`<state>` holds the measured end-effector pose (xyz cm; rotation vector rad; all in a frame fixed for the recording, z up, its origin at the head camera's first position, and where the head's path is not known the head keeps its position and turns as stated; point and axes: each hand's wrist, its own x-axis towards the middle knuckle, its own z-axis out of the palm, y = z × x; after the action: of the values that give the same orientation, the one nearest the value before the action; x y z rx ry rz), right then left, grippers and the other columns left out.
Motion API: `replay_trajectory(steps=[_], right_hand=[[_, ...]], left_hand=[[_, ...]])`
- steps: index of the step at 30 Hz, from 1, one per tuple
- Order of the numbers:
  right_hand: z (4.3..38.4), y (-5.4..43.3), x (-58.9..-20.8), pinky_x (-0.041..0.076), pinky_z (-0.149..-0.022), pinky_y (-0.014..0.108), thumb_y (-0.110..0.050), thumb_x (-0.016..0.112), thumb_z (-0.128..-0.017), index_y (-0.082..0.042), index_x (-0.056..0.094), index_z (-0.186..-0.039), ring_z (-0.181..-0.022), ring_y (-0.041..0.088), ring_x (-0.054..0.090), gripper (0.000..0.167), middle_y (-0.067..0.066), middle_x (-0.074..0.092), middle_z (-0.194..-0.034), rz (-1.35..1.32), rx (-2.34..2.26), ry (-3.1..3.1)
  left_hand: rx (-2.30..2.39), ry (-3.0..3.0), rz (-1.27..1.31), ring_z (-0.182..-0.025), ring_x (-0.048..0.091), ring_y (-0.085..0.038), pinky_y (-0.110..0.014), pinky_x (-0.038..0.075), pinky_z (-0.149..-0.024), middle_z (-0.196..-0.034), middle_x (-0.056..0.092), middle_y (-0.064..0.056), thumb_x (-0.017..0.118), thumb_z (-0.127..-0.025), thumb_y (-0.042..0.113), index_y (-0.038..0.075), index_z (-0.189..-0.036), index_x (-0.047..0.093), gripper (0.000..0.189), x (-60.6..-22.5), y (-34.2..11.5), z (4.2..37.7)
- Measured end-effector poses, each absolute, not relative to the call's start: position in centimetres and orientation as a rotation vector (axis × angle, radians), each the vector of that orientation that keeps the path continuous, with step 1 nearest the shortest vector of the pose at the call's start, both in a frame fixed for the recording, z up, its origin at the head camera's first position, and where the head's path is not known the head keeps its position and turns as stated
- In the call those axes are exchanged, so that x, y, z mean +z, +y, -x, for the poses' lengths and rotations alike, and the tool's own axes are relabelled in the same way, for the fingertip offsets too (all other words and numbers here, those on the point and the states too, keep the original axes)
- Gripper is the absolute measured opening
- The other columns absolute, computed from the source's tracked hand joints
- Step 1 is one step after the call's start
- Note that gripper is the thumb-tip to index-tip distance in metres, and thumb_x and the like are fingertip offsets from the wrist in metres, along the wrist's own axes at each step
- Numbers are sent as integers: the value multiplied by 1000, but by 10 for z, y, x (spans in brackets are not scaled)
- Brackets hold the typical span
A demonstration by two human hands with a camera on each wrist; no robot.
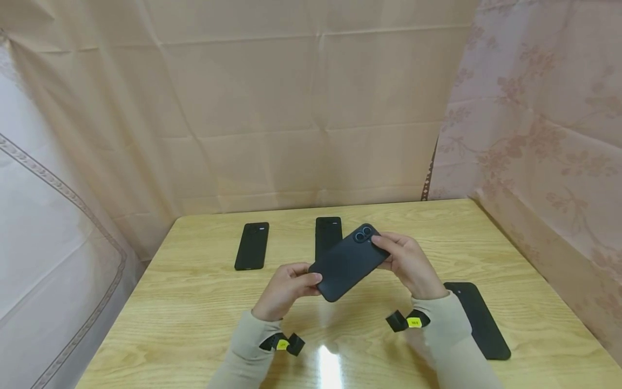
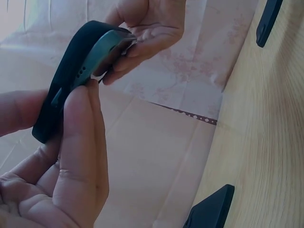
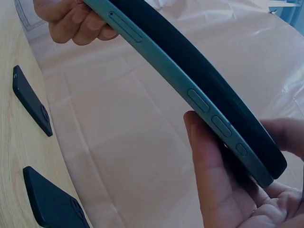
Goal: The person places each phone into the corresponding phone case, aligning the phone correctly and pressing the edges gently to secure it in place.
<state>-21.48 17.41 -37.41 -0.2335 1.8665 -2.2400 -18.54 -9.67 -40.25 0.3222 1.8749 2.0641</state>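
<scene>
Above the table, both hands hold a smartphone (image 3: 164,73) with a teal edge and a dark phone case (image 1: 347,265) over its back. In the right wrist view the case stands off the phone's side, leaving the edge buttons exposed. My left hand (image 1: 288,289) pinches the lower left end, thumb on the case and fingers beneath. My right hand (image 1: 410,263) grips the upper right end, its thumb beside the two camera rings. Speaker holes in the phone's end show in the left wrist view.
Dark, phone-shaped pieces lie on the wooden table (image 1: 194,302): one (image 1: 251,246) at the back left, another (image 1: 328,233) behind the held phone, and a third (image 1: 481,321) beside the right forearm. Cloth curtains (image 1: 311,108) hang around the table's back and sides.
</scene>
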Motion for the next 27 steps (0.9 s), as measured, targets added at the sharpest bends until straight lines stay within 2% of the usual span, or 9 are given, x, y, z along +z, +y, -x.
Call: replay_trajectory(steps=[5,12,18,22,27], right_hand=[[215,172,-376,61,-78,31,-16,58,-99,-11,71,-105,-79,11,73,15,-4,73,-91,222,-2224,1887],[212,164,-376,61,-76,29,-14,57,-99,-15,72,-99,-78,10,73,15,-3,74,-90,197,-2320,1827],[208,154,-376,61,-76,28,-13,57,-99,-14,71,-95,-77,9,74,14,-3,74,-86,104,-2428,1762],[206,151,-376,60,-78,28,-13,54,-100,-10,67,-101,-80,9,74,14,-3,73,-89,50,-2493,1732],[204,150,-377,60,-80,27,-13,53,-101,-7,62,-115,-84,9,73,18,-2,71,-96,19,-2586,1658]], left_hand=[[2046,1909,-304,-78,68,-9,-26,58,-79,-88,69,4,64,-92,11,-15,-112,62,32,-402,-100,186],[2077,1989,-264,-76,68,-10,-30,58,-81,-88,70,3,62,-94,15,-13,-111,63,33,-398,-100,186],[2230,1978,-155,-76,66,-13,-32,57,-80,-85,67,0,61,-96,20,-6,-104,64,27,-393,-100,183],[2332,1946,-105,-82,68,-13,-31,58,-83,-91,68,-1,63,-96,19,-5,-110,64,28,-391,-99,182],[2415,1870,-139,-86,69,-13,-33,59,-86,-95,70,-2,64,-95,17,-9,-120,60,37,-391,-96,180]])
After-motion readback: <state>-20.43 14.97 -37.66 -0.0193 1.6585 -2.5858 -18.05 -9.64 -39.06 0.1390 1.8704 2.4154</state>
